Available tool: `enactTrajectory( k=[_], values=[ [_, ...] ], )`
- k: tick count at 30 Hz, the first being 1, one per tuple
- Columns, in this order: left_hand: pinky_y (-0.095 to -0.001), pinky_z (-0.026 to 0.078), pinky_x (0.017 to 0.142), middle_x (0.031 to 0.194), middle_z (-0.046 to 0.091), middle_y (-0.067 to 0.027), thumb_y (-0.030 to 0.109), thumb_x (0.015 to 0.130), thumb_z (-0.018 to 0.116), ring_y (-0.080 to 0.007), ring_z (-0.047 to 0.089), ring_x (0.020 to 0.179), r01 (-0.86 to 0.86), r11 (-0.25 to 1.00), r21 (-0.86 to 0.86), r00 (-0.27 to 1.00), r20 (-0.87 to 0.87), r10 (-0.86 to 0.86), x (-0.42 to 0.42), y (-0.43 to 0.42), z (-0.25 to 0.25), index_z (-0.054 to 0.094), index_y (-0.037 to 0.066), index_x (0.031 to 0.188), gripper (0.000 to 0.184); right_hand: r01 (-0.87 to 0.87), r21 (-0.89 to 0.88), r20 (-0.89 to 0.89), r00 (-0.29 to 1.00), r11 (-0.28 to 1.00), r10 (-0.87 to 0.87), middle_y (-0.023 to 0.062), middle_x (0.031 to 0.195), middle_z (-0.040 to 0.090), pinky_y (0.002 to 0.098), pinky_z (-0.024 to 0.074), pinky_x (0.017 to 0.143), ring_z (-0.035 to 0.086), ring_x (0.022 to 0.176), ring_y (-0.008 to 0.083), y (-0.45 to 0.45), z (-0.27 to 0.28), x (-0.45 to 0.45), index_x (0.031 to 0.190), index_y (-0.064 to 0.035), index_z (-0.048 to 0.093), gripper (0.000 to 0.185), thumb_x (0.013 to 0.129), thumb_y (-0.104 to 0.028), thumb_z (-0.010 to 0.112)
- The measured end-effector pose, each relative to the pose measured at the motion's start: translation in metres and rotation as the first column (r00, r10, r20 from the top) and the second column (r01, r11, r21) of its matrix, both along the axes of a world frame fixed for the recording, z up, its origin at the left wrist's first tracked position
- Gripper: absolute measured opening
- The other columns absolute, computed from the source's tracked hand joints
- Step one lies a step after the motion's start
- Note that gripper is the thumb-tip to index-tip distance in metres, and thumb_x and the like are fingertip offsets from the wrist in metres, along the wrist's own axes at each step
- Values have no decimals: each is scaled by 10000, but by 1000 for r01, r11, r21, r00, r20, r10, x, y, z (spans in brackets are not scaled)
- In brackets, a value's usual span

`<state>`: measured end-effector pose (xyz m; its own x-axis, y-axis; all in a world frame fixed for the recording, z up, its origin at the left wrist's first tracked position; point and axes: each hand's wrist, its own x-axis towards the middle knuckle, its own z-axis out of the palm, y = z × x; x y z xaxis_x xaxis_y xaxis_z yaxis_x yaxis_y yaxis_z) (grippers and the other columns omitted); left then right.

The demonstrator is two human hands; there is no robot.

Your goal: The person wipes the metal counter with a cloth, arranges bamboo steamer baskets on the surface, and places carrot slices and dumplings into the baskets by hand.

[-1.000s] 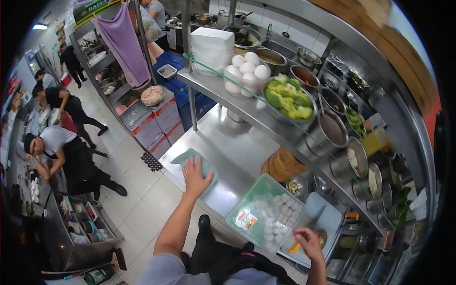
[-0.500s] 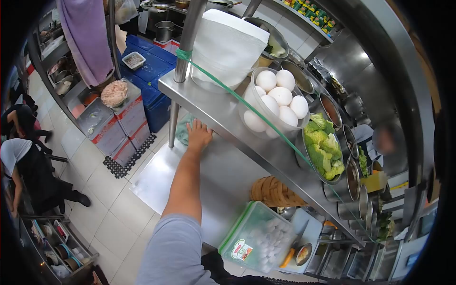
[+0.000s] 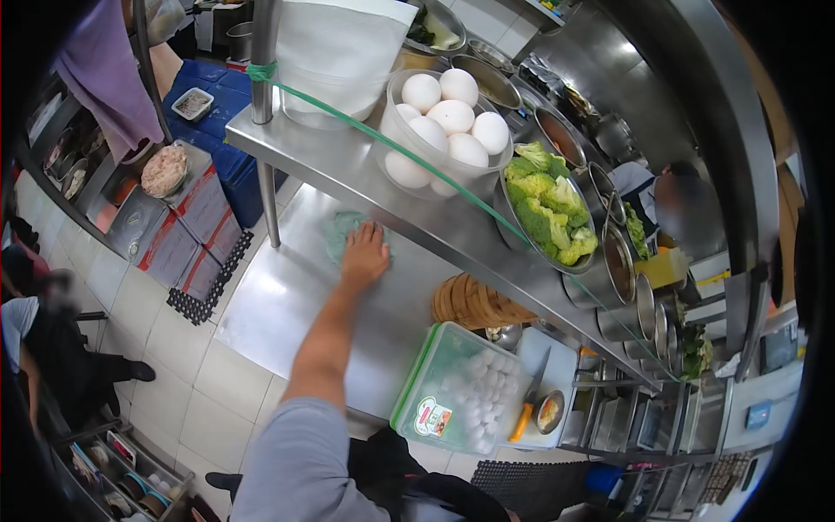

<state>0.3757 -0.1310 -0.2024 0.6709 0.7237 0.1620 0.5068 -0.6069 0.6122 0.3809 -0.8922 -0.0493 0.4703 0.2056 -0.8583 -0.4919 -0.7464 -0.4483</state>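
My left hand [image 3: 365, 255] lies palm down on a green cloth [image 3: 341, 237], with its fingers stretched out flat. Beneath the cloth is a steel worktop [image 3: 287, 291], under a raised steel shelf [image 3: 339, 161]. My right hand does not show. Near the worktop's right end are stacked bamboo steamers [image 3: 474, 304] and a clear lidded box [image 3: 461, 391] of small white round items. Above the hand, the shelf carries a plastic tub of white eggs [image 3: 452, 117] and a bowl of broccoli [image 3: 548, 204].
A chopping board [image 3: 552, 352] holds a knife with an orange handle [image 3: 522, 422] and a small bowl [image 3: 549, 411]. Boxes [image 3: 204, 235] and a blue chest [image 3: 230, 130] stand beyond the worktop. People are at the left and behind the shelf at the right [image 3: 639, 187].
My left hand and the cloth have come out from near the shelf post, along the worktop towards me. The camera view has shifted, so more of the cloth and worktop shows.
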Motion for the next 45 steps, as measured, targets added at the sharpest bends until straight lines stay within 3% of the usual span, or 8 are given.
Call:
enactTrajectory(
  k=[2,6,8,15,21,29,38,45],
  values=[
    [-534,163,1238,1584,392,-135,287,983,459,-284,293,1505,-28,999,28,951,-308,35,31,-13,4,441,13,1478,566,24,42,-2,1000,999,-24,141,1244,651,348,449,1018,598,1146,221,-9,-2,-9,1308,21,572,476,1002,-339,509],
    [-531,151,1243,1607,368,-111,351,996,429,-276,277,1513,290,949,128,941,-222,-257,20,-68,-17,403,47,1521,608,91,164,-43,995,982,-85,143,1264,648,347,437,1037,590,1165,221,-40,-26,-21,1315,30,568,484,998,-329,504],
    [-530,149,1244,1608,369,-107,364,994,429,-274,278,1513,358,919,165,926,-189,-327,-15,-88,-21,391,60,1532,619,-137,101,45,990,985,133,152,1189,676,382,457,988,605,1104,243,-28,-24,-28,1246,33,627,619,965,-499,477],
    [-646,153,1194,1615,355,-121,401,956,527,-378,310,1486,-303,898,318,892,-236,384,-216,-55,-15,384,78,1540,682,38,18,-110,993,999,-36,165,1247,631,443,561,867,650,1039,306,-65,-114,-16,1378,-51,513,401,1055,-287,482],
    [-656,165,1187,1601,346,-193,336,936,558,-413,302,1481,-506,811,296,754,-304,582,-296,-138,-7,362,4,1532,710,54,-23,-89,994,998,-56,141,1201,648,403,554,848,653,1003,269,-1,-122,4,1323,-52,547,367,1040,-285,521],
    [-623,253,1171,1617,282,-223,335,901,576,-424,278,1486,11,1000,-1,970,-243,-10,-197,-166,0,323,-3,1541,767,137,-30,-37,990,990,-138,109,1140,671,351,545,823,657,955,219,9,-102,-2,1249,-54,592,324,1019,-282,573],
    [-627,246,1170,1658,239,-155,362,933,458,-400,239,1512,-291,941,170,902,-278,329,-60,43,-15,290,38,1569,733,362,-116,8,932,925,-363,72,1071,696,292,535,795,661,901,163,-42,-70,-56,1165,-56,642,280,996,-280,632],
    [-618,185,1199,1615,336,-132,329,902,533,-337,301,1494,311,910,273,926,-302,-226,-101,-122,-22,376,75,1534,699,86,-198,-160,980,976,-119,85,1093,678,374,553,786,651,922,217,-67,-135,-60,1222,-86,607,322,1016,-333,588]
  ],
)
